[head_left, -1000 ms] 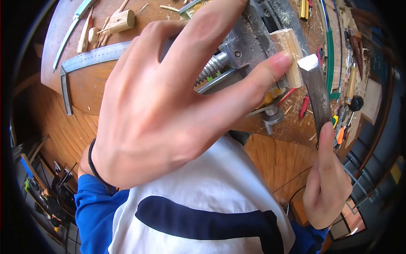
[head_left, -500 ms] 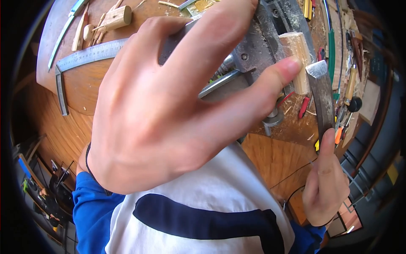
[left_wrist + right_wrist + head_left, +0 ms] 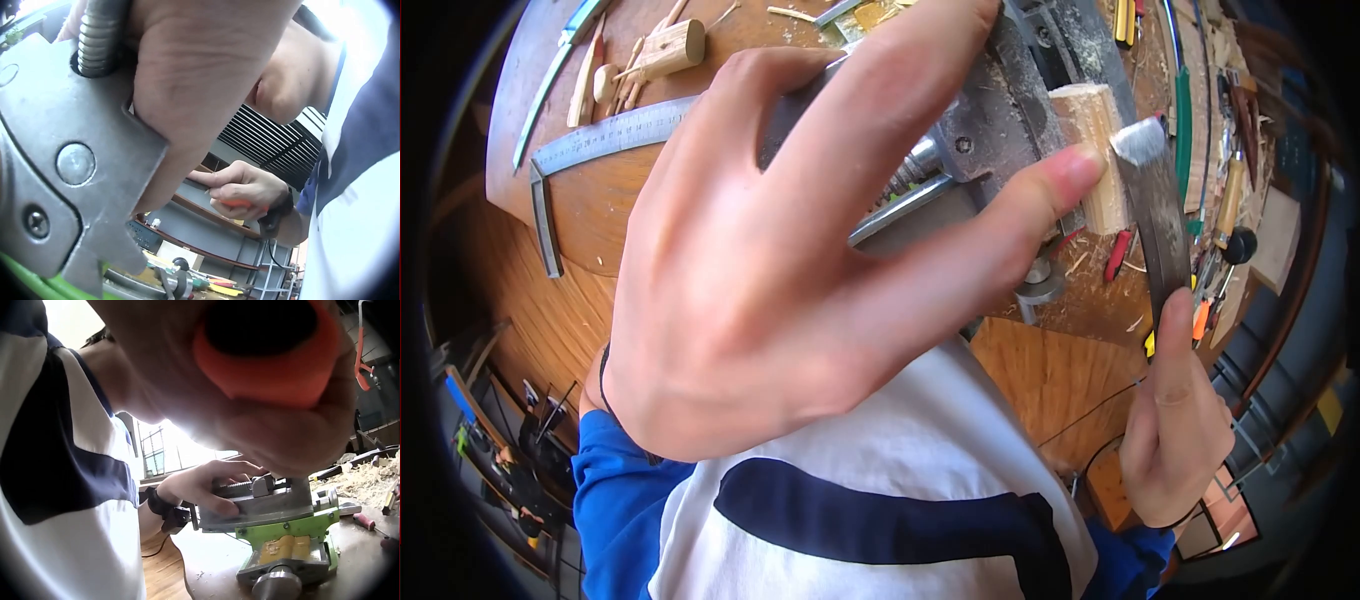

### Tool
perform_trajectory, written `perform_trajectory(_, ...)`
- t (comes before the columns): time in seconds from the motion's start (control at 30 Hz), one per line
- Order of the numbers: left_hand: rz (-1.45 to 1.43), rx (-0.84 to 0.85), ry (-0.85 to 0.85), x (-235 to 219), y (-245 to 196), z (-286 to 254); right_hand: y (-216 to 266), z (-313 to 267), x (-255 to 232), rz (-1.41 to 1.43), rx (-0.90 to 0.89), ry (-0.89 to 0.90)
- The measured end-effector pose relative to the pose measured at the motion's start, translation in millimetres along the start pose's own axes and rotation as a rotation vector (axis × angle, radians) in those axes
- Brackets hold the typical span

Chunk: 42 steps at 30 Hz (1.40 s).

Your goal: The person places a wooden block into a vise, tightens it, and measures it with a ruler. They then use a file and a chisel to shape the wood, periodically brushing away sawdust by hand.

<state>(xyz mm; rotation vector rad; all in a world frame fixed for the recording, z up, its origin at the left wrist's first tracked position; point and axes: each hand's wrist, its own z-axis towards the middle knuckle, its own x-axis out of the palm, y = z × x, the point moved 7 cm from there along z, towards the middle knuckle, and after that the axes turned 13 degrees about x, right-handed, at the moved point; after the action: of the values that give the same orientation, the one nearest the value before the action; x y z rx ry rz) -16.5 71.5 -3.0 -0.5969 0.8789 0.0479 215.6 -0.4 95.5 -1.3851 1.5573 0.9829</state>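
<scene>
My left hand [image 3: 770, 270] is spread over a grey metal vise [image 3: 990, 130], its thumb tip at the side of a pale wood block [image 3: 1105, 130]. The block stands in the vise jaws with a rough, cut face. My right hand [image 3: 1180, 440] grips a chisel [image 3: 1157, 215], with the index finger laid straight along the blade. The bright cutting edge is right beside the block's right side. In the right wrist view the chisel's orange and black handle [image 3: 275, 378] fills the curled hand. The vise has a green base [image 3: 281, 532] there.
A metal square with a ruled blade [image 3: 615, 133] and a short round wood piece [image 3: 672, 48] lie on the left of the wooden table. Along the right are a green-handled tool [image 3: 1183, 130], a red-handled tool [image 3: 1117, 255], a wood-handled tool [image 3: 1230, 200] and shavings.
The chisel's edge has shifted slightly up along the block's side. My left hand keeps its place on the vise; the head view has shifted a little.
</scene>
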Motion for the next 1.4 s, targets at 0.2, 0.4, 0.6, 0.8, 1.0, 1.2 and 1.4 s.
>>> perform_trajectory(0.2,0.01,-0.015,-0.009,-2.6,5.0,-3.2,3.0,6.8,-2.7,0.027,-0.011,0.032)
perform_trajectory(0.4,0.029,-0.039,-0.019,10.1,-1.4,15.7,-1.4,-1.4,0.0,0.043,0.049,0.119)
perform_trajectory(0.6,0.061,-0.024,-0.026,2.9,5.6,17.9,6.4,36.8,-3.5,0.231,-0.137,-0.012)
perform_trajectory(0.8,0.142,-0.022,-0.056,4.8,-32.0,46.2,-34.2,15.7,12.5,0.728,0.2,-0.12)
perform_trajectory(1.0,0.074,-0.234,-0.065,-1.8,-58.6,54.0,-31.3,1.9,41.2,1.143,0.302,0.062)
perform_trajectory(1.2,-0.145,-0.358,-0.26,-2.5,-73.9,36.5,2.3,32.4,62.3,1.232,-0.005,-0.269)
perform_trajectory(1.4,-0.285,-0.478,-0.341,-2.4,-72.9,14.9,28.3,39.1,53.8,1.325,-0.127,-0.391)
